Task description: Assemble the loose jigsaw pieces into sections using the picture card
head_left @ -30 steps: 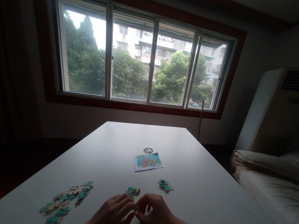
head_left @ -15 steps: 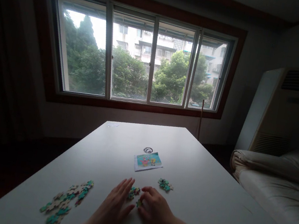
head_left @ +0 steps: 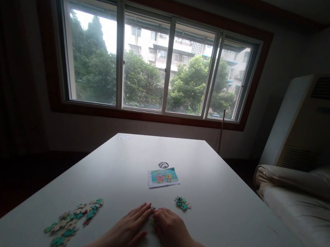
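Observation:
My left hand (head_left: 128, 229) lies flat on the white table (head_left: 232, 210), fingers stretched forward. My right hand (head_left: 170, 230) rests beside it, fingers bent down onto the table. Between the two hands a small cluster of joined puzzle pieces (head_left: 152, 218) is mostly covered; only a sliver shows. Another small joined cluster (head_left: 182, 203) sits just beyond my right hand. A spread of loose puzzle pieces (head_left: 73, 220) lies to the left of my left hand.
A reference picture card (head_left: 162, 177) lies farther up the table, with a small dark round object (head_left: 163, 165) behind it. A bed with pale bedding (head_left: 306, 206) stands to the right. A wide window (head_left: 153, 60) fills the far wall.
Both hands went from pinching a piece close to me to pressing forward over the small cluster. The cluster that showed between the fingers is now nearly covered.

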`<state>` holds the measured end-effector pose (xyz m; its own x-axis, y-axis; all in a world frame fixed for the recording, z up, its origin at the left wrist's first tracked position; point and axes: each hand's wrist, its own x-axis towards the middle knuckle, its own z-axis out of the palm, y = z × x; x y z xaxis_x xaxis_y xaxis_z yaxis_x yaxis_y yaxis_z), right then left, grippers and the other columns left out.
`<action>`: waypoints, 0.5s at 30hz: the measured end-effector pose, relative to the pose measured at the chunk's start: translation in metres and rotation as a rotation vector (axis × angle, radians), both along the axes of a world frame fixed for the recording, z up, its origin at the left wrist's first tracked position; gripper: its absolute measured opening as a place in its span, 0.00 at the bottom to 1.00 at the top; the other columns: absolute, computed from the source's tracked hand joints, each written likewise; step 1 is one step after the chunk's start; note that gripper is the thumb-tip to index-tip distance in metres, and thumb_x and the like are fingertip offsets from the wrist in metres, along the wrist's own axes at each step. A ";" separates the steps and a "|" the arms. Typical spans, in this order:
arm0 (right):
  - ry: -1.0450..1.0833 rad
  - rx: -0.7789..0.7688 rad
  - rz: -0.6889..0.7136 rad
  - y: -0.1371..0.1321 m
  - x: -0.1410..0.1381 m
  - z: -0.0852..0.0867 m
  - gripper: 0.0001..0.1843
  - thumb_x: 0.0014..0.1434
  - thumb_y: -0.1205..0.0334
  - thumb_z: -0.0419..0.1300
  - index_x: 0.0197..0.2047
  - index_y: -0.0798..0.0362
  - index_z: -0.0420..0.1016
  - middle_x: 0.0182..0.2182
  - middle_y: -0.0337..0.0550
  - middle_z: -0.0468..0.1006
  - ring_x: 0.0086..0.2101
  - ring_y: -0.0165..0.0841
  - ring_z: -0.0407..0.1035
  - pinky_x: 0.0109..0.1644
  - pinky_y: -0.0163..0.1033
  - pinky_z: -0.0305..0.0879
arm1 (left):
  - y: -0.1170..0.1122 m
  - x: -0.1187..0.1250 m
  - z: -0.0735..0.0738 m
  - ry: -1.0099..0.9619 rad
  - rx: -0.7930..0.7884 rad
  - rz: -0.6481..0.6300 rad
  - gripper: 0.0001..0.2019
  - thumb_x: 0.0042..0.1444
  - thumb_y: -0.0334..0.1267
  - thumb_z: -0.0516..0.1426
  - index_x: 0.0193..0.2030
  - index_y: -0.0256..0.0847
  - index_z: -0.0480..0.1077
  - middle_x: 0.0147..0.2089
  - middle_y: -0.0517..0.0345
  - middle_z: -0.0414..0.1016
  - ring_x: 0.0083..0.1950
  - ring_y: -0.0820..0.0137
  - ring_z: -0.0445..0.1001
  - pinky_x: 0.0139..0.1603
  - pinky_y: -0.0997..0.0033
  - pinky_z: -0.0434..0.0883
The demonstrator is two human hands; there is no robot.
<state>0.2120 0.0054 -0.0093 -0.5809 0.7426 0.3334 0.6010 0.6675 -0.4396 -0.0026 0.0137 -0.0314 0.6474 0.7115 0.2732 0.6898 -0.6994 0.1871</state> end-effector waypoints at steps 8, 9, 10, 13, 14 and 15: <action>-0.052 0.037 -0.087 0.003 0.000 -0.007 0.14 0.58 0.70 0.54 0.47 0.50 0.70 0.46 0.41 0.74 0.46 0.35 0.64 0.53 0.38 0.58 | -0.006 0.003 0.009 -0.042 -0.079 -0.067 0.27 0.61 0.35 0.49 0.67 0.52 0.47 0.67 0.60 0.54 0.66 0.64 0.56 0.63 0.59 0.59; -0.056 0.039 -0.086 0.003 0.000 -0.007 0.14 0.59 0.69 0.54 0.48 0.50 0.70 0.46 0.41 0.74 0.46 0.35 0.64 0.53 0.38 0.58 | -0.007 0.003 0.009 -0.052 -0.076 -0.066 0.28 0.61 0.34 0.49 0.66 0.52 0.47 0.67 0.60 0.54 0.65 0.65 0.56 0.63 0.60 0.59; -0.064 0.040 -0.089 0.002 0.000 -0.006 0.14 0.59 0.69 0.54 0.48 0.50 0.70 0.46 0.41 0.74 0.46 0.35 0.64 0.53 0.38 0.58 | -0.007 0.003 0.009 -0.057 -0.072 -0.062 0.28 0.61 0.33 0.49 0.66 0.51 0.47 0.67 0.60 0.54 0.65 0.65 0.57 0.63 0.60 0.59; -0.085 0.051 -0.096 0.002 0.000 -0.005 0.15 0.59 0.69 0.54 0.50 0.51 0.69 0.46 0.41 0.74 0.46 0.35 0.64 0.53 0.38 0.59 | -0.007 0.002 0.006 -0.061 -0.026 -0.032 0.28 0.60 0.35 0.50 0.67 0.50 0.47 0.66 0.58 0.56 0.65 0.64 0.58 0.62 0.60 0.61; -0.088 0.056 -0.096 0.002 0.000 -0.005 0.15 0.59 0.69 0.54 0.50 0.51 0.69 0.46 0.42 0.74 0.45 0.36 0.64 0.53 0.38 0.59 | -0.006 0.002 0.005 -0.061 0.001 -0.018 0.28 0.60 0.36 0.51 0.67 0.50 0.47 0.66 0.56 0.57 0.64 0.63 0.59 0.62 0.59 0.62; -0.086 0.061 -0.094 0.002 0.000 -0.004 0.16 0.59 0.69 0.54 0.50 0.51 0.69 0.46 0.42 0.74 0.45 0.36 0.64 0.53 0.38 0.59 | -0.005 0.001 0.004 -0.062 0.033 -0.001 0.28 0.61 0.38 0.51 0.67 0.49 0.47 0.66 0.55 0.58 0.64 0.62 0.59 0.61 0.59 0.62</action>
<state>0.2116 0.0074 -0.0138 -0.5384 0.7746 0.3319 0.6956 0.6308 -0.3438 -0.0012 0.0083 -0.0275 0.6289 0.7012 0.3358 0.6773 -0.7062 0.2063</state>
